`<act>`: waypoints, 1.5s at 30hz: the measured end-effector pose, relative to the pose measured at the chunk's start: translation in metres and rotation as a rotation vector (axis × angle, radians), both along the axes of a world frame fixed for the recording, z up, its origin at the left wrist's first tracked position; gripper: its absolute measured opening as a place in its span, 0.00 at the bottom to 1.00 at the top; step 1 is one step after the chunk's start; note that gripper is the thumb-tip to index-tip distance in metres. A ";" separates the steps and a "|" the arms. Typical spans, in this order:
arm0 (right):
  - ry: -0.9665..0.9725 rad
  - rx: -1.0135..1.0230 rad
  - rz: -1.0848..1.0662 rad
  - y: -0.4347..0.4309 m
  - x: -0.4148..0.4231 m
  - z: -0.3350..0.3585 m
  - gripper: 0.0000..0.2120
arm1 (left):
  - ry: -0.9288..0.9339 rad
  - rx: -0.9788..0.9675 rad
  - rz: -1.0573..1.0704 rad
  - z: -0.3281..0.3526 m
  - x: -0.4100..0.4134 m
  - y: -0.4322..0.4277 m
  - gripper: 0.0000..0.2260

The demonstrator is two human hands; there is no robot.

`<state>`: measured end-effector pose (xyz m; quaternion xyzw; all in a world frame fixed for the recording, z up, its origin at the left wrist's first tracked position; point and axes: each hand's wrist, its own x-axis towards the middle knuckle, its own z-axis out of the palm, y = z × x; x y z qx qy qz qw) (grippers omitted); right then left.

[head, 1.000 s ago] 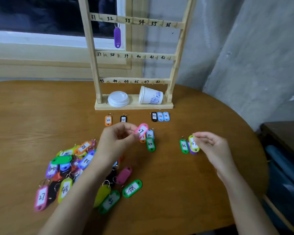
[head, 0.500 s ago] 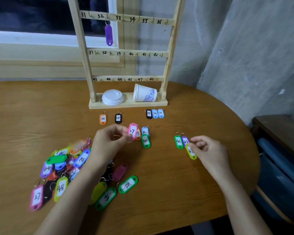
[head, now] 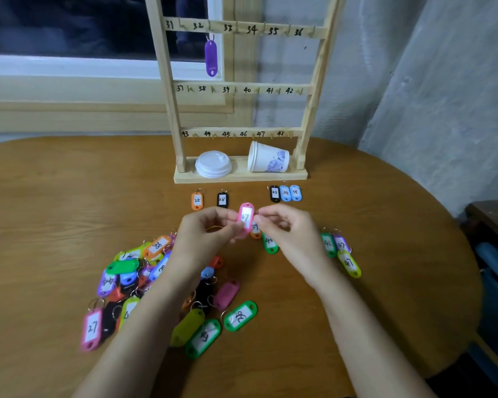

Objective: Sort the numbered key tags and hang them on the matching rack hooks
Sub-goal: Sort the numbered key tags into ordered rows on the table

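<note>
Nearest, a pile [head: 122, 266] of tags lies on the desk [head: 55, 196] beneath the left forearm. Above it the left hand [head: 204, 237] pinches a pink tag [head: 246, 218] upright, and the right hand [head: 288, 234], fingers curled, pinches its right edge. Beyond stands the rack [head: 240, 177], with a purple tag [head: 211, 57] hanging by 32.

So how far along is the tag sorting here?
Early. Done: one purple tag hangs on the top row of the rack, and sorted groups, like the black and blue trio, lie before its base. In hand: the left hand and right hand pinch a pink tag. Left: the mixed pile beside the left arm, and nearly every hook is bare.
</note>
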<state>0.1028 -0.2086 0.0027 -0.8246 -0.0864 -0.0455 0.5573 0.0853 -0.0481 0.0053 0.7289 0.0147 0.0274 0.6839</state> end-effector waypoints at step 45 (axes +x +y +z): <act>0.077 -0.140 -0.042 0.071 0.079 -0.006 0.07 | 0.036 0.645 0.083 -0.020 0.012 0.130 0.10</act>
